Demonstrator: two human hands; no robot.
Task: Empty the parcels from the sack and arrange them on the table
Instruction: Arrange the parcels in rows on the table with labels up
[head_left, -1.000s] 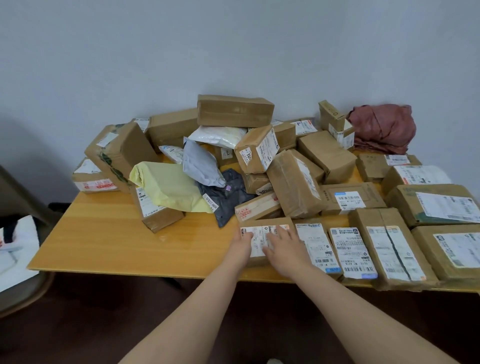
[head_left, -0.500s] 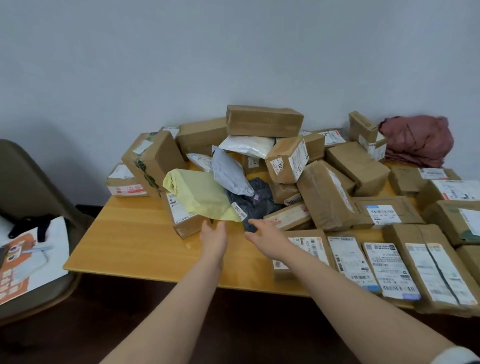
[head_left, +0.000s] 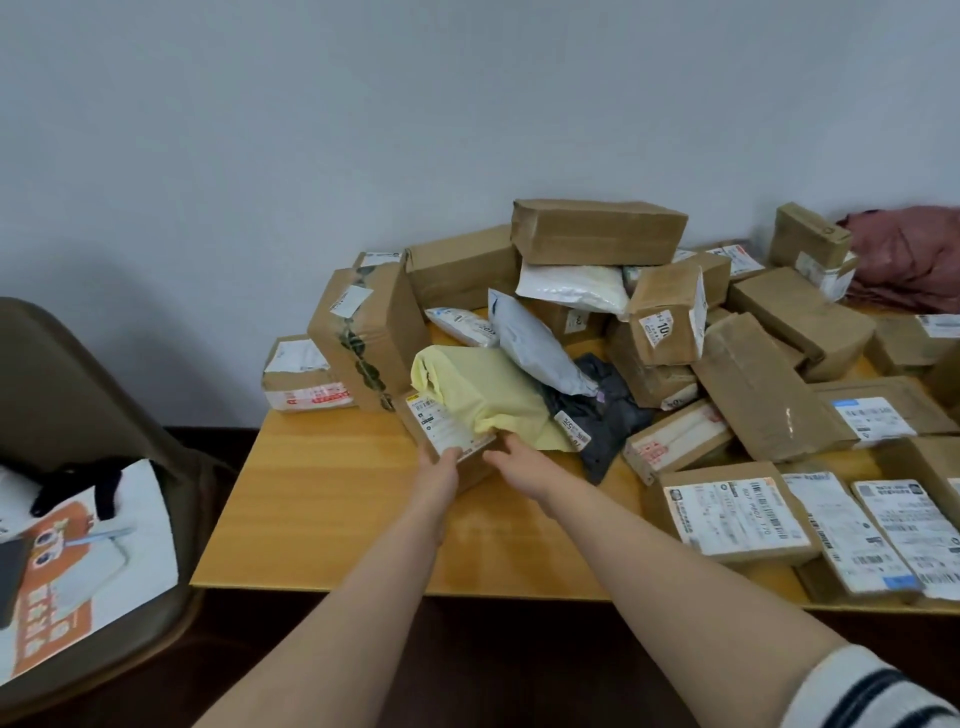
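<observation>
A light wooden table (head_left: 322, 499) stands against a pale grey wall (head_left: 363, 130). A brown padded chair (head_left: 78, 395) sits off its left edge with a white printed tote bag (head_left: 104, 545) on the seat.

A heap of brown cardboard parcels (head_left: 753, 395) fills the far half of the table from the middle to the right edge, topped by a long taped brown carton (head_left: 597, 231). A dark red crumpled cloth (head_left: 909, 254) lies at the far right corner. Along the near edge, toward the right, a row of flat brown boxes (head_left: 737, 514) lies side by side with white labels up. At the heap's left end, a tall brown box with green printed tape (head_left: 363, 332) stands on end, leaning slightly.

A pale yellow plastic mailer bag (head_left: 483, 395) sprawls on the near-left side of the heap, and a grey plastic mailer bag (head_left: 530, 343) leans on it.

Under the yellow mailer's near-left end sits a small brown cardboard box with a white shipping label (head_left: 441, 426), tilted, about midway between the far and near edges. The 2 hands are apart, one at each side of the box's near end. The left hand (head_left: 439, 473) grips its near-left corner, with the thumb up on the label. The right hand (head_left: 519, 460) touches its right side just beside the left. Its fingertips are tucked under the yellow mailer's edge, so I cannot tell whether they curl round the box.
</observation>
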